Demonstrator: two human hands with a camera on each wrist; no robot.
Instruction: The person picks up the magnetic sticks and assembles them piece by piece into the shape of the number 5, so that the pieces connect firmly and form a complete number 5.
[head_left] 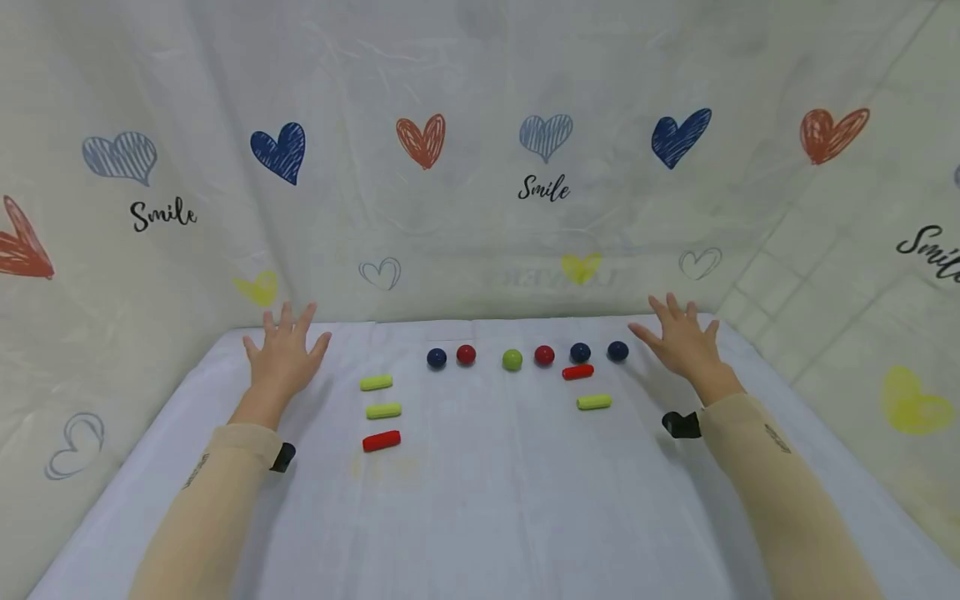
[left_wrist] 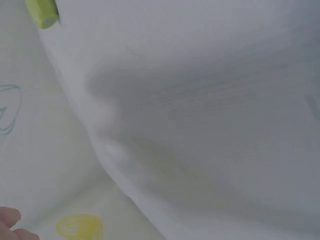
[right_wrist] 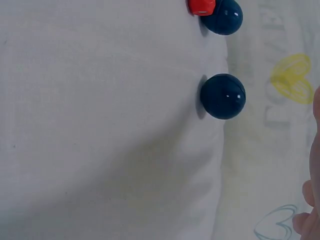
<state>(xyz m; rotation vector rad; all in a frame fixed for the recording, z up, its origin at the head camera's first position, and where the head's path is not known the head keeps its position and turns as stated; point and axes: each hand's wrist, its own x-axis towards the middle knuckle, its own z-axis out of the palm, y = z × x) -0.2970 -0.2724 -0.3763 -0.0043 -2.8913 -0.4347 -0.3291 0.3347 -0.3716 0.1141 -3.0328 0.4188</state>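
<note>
Head view gives me 2 hands, both spread wide with straight fingers, holding nothing: the left hand [head_left: 281, 357] above the far left of the surface [head_left: 480, 500], the right hand [head_left: 684, 343] above the far right. I judge that the inward direction matters most, since the things lie between them. Just left of the right hand sits the rightmost dark blue ball [head_left: 618, 351], round, so I have no long axis to match. To the right of the left hand and slightly nearer lies the upper yellow-green cylinder [head_left: 377, 382], its long axis roughly left to right; a 2nd yellow-green cylinder [head_left: 384, 411] and a red cylinder [head_left: 382, 441] lie on its near side.
</note>
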